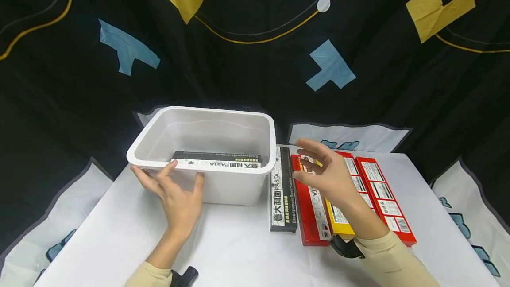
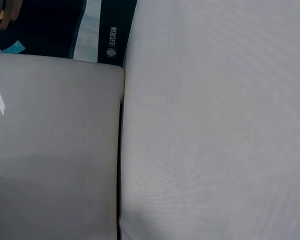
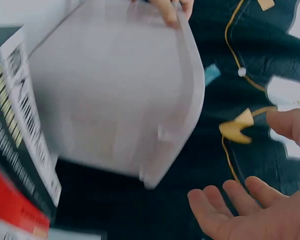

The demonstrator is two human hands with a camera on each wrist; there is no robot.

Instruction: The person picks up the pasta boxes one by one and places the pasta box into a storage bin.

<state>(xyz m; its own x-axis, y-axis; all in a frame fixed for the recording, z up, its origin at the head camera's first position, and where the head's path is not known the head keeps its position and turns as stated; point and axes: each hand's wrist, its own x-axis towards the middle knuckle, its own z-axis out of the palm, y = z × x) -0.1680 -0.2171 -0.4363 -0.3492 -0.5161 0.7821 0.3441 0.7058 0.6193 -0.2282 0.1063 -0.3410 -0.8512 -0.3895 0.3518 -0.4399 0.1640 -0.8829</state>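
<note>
One box, partly hidden in bin, left fingers spread against bin, right fingers wide

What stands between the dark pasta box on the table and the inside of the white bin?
The right wall of the white bin stands between the dark pasta box and the inside. The top is open, and the left hand is at the near side, off that path.
</note>
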